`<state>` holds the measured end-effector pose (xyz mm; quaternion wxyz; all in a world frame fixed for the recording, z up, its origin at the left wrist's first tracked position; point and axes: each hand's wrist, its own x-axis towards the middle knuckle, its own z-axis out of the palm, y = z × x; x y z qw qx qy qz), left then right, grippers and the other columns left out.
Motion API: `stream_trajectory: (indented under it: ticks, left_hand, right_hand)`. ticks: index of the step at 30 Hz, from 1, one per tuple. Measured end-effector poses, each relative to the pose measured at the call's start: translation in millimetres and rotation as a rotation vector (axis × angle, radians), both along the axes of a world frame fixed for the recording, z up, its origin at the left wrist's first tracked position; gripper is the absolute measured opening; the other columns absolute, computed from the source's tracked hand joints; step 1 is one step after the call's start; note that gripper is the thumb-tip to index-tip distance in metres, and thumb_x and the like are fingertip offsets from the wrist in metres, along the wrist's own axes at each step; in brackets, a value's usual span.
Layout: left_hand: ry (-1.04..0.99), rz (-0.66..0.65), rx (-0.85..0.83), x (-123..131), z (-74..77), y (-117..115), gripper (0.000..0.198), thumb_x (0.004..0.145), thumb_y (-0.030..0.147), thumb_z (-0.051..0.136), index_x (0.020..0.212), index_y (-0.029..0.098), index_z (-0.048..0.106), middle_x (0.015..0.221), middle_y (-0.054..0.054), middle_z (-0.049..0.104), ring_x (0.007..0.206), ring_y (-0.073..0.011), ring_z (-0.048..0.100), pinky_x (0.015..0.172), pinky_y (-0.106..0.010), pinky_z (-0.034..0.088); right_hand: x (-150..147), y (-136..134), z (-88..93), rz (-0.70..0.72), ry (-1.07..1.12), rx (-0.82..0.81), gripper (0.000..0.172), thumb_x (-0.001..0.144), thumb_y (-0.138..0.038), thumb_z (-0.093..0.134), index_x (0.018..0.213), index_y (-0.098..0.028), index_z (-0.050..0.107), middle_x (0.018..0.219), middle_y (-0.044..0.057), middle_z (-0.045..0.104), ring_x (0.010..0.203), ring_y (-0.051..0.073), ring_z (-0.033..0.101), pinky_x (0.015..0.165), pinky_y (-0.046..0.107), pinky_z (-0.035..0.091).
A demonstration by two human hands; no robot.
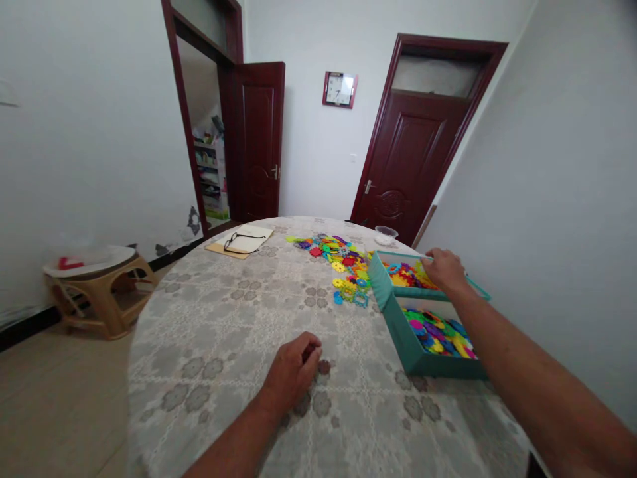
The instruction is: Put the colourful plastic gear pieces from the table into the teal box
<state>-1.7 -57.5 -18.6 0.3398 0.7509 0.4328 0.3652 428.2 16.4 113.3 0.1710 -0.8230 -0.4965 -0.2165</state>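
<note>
My left hand (297, 365) rests on the patterned tablecloth with its fingers curled in, and nothing shows in it. My right hand (445, 269) reaches over the open lid (381, 275) of a teal box (423, 365), its fingers bent down by the lid's far rim; what they hold, if anything, is hidden. Red, orange and yellow plastic pieces (405, 273) lie inside the lid. The box's deeper part holds many colourful gear-shaped pieces (438, 335), partly covered by my right forearm. Left of the box spreads a loose heap of similar gear pieces (343, 259).
The round table (239, 338) has a grey floral cover. At its far left, black glasses (243, 239) lie on an open notebook (263, 234). A clear bowl (386, 234) stands behind the box. On the floor at left is a tan stool (107, 292).
</note>
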Motion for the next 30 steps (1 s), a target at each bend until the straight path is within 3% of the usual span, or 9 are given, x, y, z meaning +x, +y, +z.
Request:
stream_trajectory:
  ticks: [2,4,7,12,15,19,22,26,30]
  left_hand:
    - [0.006,0.011,-0.002,-0.6,-0.3,0.6,0.015,0.093,0.029,0.054,0.089,0.022,0.067,0.074,0.000,0.067,0.071,-0.0167,0.064,0.069,-0.027,0.044]
    - [-0.003,0.028,-0.017,-0.9,-0.6,1.6,0.015,0.093,0.030,0.054,0.091,0.022,0.067,0.076,0.000,0.068,0.072,-0.0171,0.064,0.070,-0.028,0.045]
    - [-0.022,0.071,-0.051,-0.4,-0.9,2.6,0.016,0.095,0.030,0.051,0.097,0.023,0.066,0.082,-0.001,0.071,0.077,-0.0183,0.067,0.075,-0.030,0.049]
    - [0.068,0.045,0.029,-0.8,6.0,9.9,0.020,0.091,0.025,0.056,0.108,0.023,0.066,0.100,-0.004,0.072,0.083,-0.0190,0.070,0.082,-0.034,0.056]
    - [0.121,0.003,0.209,1.9,19.5,30.1,0.029,0.090,0.023,0.058,0.119,0.024,0.065,0.112,-0.007,0.070,0.095,-0.0208,0.070,0.089,-0.037,0.058]
    - [0.162,0.002,0.479,25.6,37.7,81.4,0.037,0.093,0.023,0.057,0.130,0.025,0.060,0.127,-0.010,0.065,0.124,-0.0256,0.061,0.111,-0.045,0.051]
    - [0.284,-0.010,0.523,61.7,41.3,130.3,0.040,0.093,0.025,0.060,0.133,0.025,0.060,0.134,-0.012,0.060,0.129,-0.0267,0.058,0.113,-0.046,0.049]
    - [0.498,0.015,0.562,121.3,34.7,194.9,0.048,0.094,0.035,0.065,0.139,0.022,0.060,0.145,-0.016,0.054,0.137,-0.0313,0.051,0.117,-0.047,0.043]
    - [0.657,-0.005,0.566,176.6,28.4,250.5,0.049,0.096,0.043,0.061,0.141,0.025,0.059,0.151,-0.014,0.050,0.144,-0.0306,0.043,0.122,-0.047,0.035]
  right_hand:
    - [-27.7,-10.1,-3.4,0.186,-0.023,0.106,0.031,0.096,-0.031,0.051,0.111,-0.012,0.071,0.111,0.019,0.069,0.109,0.030,0.061,0.100,0.043,0.044]
    - [-68.4,-25.9,-14.6,0.469,-0.018,0.134,0.027,0.097,-0.028,0.048,0.106,-0.014,0.069,0.106,0.016,0.069,0.105,0.028,0.061,0.101,0.042,0.046]
    - [-139.3,-52.9,-49.5,0.762,0.021,0.066,0.025,0.099,-0.026,0.049,0.114,-0.016,0.067,0.116,0.016,0.068,0.114,0.028,0.060,0.107,0.044,0.046]
    - [-218.9,-73.9,-120.5,0.801,0.145,-0.166,0.039,0.097,-0.024,0.056,0.135,-0.013,0.058,0.137,0.019,0.061,0.133,0.030,0.053,0.112,0.045,0.044]
    - [-232.9,-72.1,-143.9,0.790,0.179,-0.225,0.037,0.097,-0.026,0.059,0.133,-0.016,0.060,0.141,0.017,0.058,0.136,0.031,0.049,0.112,0.049,0.042]
    - [-235.7,-69.7,-151.4,0.774,0.232,-0.165,0.035,0.096,-0.025,0.060,0.131,-0.020,0.062,0.143,0.014,0.057,0.136,0.032,0.047,0.114,0.054,0.037]
    - [-236.5,-70.0,-150.9,0.765,0.296,-0.128,0.034,0.094,-0.022,0.062,0.128,-0.021,0.063,0.139,0.013,0.058,0.134,0.031,0.049,0.114,0.053,0.037]
    - [-236.3,-68.4,-152.2,0.774,0.352,-0.092,0.035,0.093,-0.019,0.061,0.128,-0.024,0.062,0.141,0.011,0.057,0.134,0.030,0.049,0.115,0.053,0.036]
    - [-234.5,-64.3,-156.5,0.762,0.408,-0.090,0.031,0.093,-0.021,0.062,0.124,-0.026,0.063,0.141,0.009,0.058,0.133,0.030,0.050,0.114,0.054,0.037]
